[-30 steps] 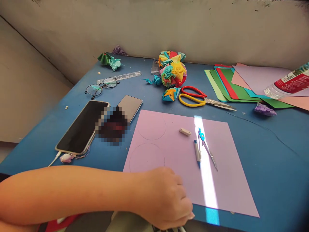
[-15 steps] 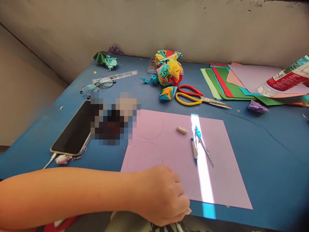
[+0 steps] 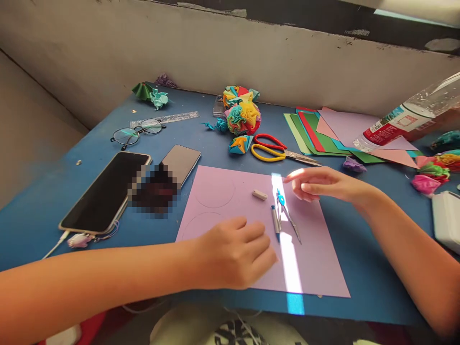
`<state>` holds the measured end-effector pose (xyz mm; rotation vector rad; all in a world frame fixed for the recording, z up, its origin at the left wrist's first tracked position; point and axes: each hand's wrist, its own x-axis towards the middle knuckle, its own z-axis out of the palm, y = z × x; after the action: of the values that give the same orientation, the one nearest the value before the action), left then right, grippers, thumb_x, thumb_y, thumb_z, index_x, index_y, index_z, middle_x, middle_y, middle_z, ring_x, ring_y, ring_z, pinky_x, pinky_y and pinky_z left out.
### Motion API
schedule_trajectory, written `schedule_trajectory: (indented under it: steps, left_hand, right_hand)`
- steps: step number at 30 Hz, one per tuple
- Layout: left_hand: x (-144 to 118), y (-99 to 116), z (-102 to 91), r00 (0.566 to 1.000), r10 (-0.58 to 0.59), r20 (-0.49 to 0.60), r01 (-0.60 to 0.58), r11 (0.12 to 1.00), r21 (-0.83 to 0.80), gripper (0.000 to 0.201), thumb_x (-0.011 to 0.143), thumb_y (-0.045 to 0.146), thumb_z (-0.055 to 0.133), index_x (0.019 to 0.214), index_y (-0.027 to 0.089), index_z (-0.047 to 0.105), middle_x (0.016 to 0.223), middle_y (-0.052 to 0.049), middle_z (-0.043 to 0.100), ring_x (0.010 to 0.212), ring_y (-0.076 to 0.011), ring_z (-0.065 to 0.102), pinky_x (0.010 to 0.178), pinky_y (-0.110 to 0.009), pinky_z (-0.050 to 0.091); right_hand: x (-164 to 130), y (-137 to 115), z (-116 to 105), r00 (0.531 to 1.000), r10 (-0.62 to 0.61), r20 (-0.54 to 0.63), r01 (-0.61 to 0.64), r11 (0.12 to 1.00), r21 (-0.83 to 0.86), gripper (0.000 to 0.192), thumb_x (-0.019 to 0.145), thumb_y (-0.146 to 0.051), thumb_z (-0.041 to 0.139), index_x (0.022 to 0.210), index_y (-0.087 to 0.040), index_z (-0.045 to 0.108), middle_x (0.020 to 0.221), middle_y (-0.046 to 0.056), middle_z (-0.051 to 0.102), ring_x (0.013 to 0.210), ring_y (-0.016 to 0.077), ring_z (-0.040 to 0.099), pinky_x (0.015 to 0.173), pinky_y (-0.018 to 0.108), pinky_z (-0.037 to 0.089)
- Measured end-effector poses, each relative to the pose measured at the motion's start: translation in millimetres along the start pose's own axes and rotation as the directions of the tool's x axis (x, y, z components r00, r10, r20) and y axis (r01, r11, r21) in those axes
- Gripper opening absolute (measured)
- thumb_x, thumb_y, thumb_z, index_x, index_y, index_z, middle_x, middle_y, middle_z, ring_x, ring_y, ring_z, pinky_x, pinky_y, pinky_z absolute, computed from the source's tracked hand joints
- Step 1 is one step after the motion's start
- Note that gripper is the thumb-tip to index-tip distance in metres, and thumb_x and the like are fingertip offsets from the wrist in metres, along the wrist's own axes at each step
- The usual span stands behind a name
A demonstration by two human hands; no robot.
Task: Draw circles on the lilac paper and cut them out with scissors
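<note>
Eraser (image 3: pixel 259 194) beside compass (image 3: pixel 286 215) on purple sheet (image 3: pixel 323 258)

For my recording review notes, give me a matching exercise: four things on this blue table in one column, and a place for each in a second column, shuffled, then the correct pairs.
Things
1. small white eraser
2. red and yellow handled scissors
3. wire-framed eyeglasses
4. person's left hand

Places
A. beside the clear plastic ruler, far left of the table
B. on the near edge of the lilac paper sheet
C. on the lilac paper sheet, left of the blue drawing compass
D. on the bare blue table, just beyond the sheet's far edge

Pairs: 1-C, 2-D, 3-A, 4-B
</note>
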<state>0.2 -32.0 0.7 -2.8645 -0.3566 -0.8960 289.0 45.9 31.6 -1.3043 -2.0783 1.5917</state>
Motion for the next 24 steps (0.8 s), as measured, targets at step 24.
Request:
schedule_trajectory:
  steps: [24]
  left_hand:
    - [4, -79, 16.7, 0.864, -0.486, 0.132, 0.404, 0.825, 0.394, 0.027, 0.093, 0.018, 0.042, 0.088, 0.008, 0.067, 0.094, -0.016, 0.07, 0.091, -0.0286, 0.062, 0.075, -0.043, 0.043]
  right_hand:
    - [22, 11, 4, 0.975, 0.193, 0.111, -0.157, 0.951, -0.267, 0.04, 0.083, -0.055, 0.059, 0.108, -0.024, 0.065, 0.07, -0.001, 0.05, 0.063, 0.0114, 0.041, 0.057, 0.025, 0.033]
